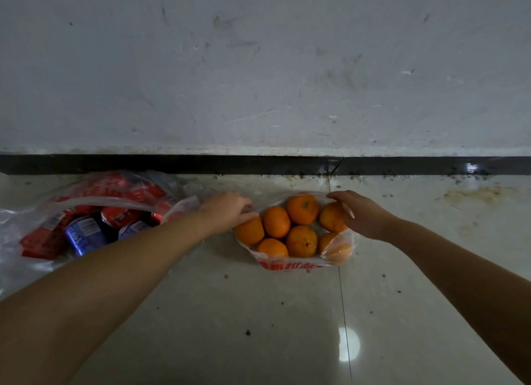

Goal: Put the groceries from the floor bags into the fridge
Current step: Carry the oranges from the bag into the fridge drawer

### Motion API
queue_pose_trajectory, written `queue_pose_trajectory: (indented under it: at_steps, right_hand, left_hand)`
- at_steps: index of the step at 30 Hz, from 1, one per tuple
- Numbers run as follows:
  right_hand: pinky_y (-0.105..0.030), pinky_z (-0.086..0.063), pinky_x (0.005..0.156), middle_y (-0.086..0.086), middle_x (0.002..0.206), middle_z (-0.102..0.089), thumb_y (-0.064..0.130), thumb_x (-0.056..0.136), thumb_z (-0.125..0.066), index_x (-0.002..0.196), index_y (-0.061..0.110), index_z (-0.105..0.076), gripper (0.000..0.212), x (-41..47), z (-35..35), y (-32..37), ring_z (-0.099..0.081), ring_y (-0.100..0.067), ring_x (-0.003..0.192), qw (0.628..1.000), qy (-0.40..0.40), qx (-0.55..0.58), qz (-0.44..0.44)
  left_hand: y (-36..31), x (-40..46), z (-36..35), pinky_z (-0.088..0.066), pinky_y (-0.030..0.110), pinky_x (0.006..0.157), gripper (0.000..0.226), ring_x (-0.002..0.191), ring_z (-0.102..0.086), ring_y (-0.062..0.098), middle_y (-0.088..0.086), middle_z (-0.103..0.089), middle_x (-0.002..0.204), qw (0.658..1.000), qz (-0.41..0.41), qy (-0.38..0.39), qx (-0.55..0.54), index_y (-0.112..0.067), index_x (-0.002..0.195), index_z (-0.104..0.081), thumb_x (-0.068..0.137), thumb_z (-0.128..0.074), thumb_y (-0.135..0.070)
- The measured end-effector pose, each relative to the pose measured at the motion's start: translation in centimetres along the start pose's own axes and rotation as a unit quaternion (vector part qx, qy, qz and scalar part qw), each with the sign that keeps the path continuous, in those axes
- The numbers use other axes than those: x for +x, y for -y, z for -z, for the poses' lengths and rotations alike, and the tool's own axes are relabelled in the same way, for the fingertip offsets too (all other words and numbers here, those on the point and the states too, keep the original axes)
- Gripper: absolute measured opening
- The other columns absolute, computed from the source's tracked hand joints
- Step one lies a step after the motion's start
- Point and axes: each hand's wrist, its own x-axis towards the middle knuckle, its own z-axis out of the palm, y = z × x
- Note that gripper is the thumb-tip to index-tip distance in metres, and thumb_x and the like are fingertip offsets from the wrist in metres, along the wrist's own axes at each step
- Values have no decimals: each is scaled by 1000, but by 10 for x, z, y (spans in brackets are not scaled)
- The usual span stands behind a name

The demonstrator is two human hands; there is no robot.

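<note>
A clear plastic bag with red print lies open on the floor tiles and holds several oranges. My left hand grips the bag's left rim, fingers curled over the plastic beside the leftmost orange. My right hand is at the bag's right rim, fingers curled around the plastic edge next to an orange. To the left lies a second clear bag with red and blue drink cans inside. The fridge is out of view.
A scuffed white wall with a black skirting strip runs right behind both bags. Pale, speckled floor tiles spread toward me.
</note>
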Motion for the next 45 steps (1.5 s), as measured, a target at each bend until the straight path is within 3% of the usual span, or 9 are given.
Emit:
queue_pose_trajectory:
  at_steps: [6,9,14,20,24,30,33,38,45]
  right_hand:
    - [-43,-35,108,-5,153,-26,49,88,-57,150,30,10,94,-34,-17,-22,-34,-27,136,963,37,-259,-71]
    - [-52,-16,118,-8,160,-4,52,88,-53,147,25,22,99,-40,-23,-21,-8,-29,147,944,7,-326,-40]
    - [-53,-26,111,-4,137,-54,20,63,-69,124,22,-60,62,-54,-31,-10,-42,-25,135,888,-56,-373,263]
    - [-31,-53,63,-4,93,-66,26,52,-88,85,21,-72,37,-72,-39,-14,-64,-22,80,893,-55,-363,259]
    - [-29,-53,54,-1,83,-67,25,58,-88,89,24,-72,35,-81,-42,-35,-64,-18,68,919,-27,-330,213]
    - [-35,-56,81,-9,115,-68,26,55,-89,108,19,-71,56,-73,-50,-40,-68,-24,99,916,58,-362,163]
    - [-30,-40,103,-5,144,-45,18,90,-55,136,18,-50,46,-75,-42,-25,-50,-22,124,946,100,-292,100]
    - [-31,-46,83,-3,126,-55,18,93,-47,122,20,-57,30,-72,-21,11,-56,-25,107,985,-64,-147,65]
    - [-38,-50,78,-8,139,-31,43,94,-47,142,19,-31,56,-62,-60,40,-47,-31,118,954,35,-297,11]
  left_hand:
    - [-26,-8,-17,-50,31,74,23,93,-61,18,1,-62,101,905,-330,-117,242,-22,98,-64,83,-63,-39]
    - [-44,-21,-53,-50,26,65,23,77,-60,14,-4,-63,88,881,-369,-103,279,-25,92,-68,77,-63,-41]
    - [-73,-38,-88,-41,27,60,30,70,-55,17,-2,-60,74,885,-349,-133,279,-21,81,-69,80,-39,-20]
    - [-82,-42,-83,-32,26,57,26,62,-51,16,-2,-59,65,822,-404,-162,367,-19,69,-68,78,-44,-14]
    - [-84,-52,-99,-30,30,59,35,57,-51,18,1,-61,63,837,-360,-150,384,-18,65,-71,77,-39,-13]
    - [-62,-69,-117,-37,34,66,18,55,-58,20,5,-65,60,851,-314,-75,413,-10,73,-76,66,-62,-19]
    - [-36,-66,-109,-50,28,60,24,57,-61,21,5,-68,66,870,-307,-75,380,-9,87,-75,66,-73,-21]
    - [-41,-53,-67,-46,25,49,10,63,-59,14,-2,-62,74,919,-316,-112,209,-19,79,-62,76,-61,-28]
    - [-76,-39,-72,-32,27,48,20,79,-59,24,7,-58,83,950,-194,-74,233,-15,79,-59,76,-68,-33]
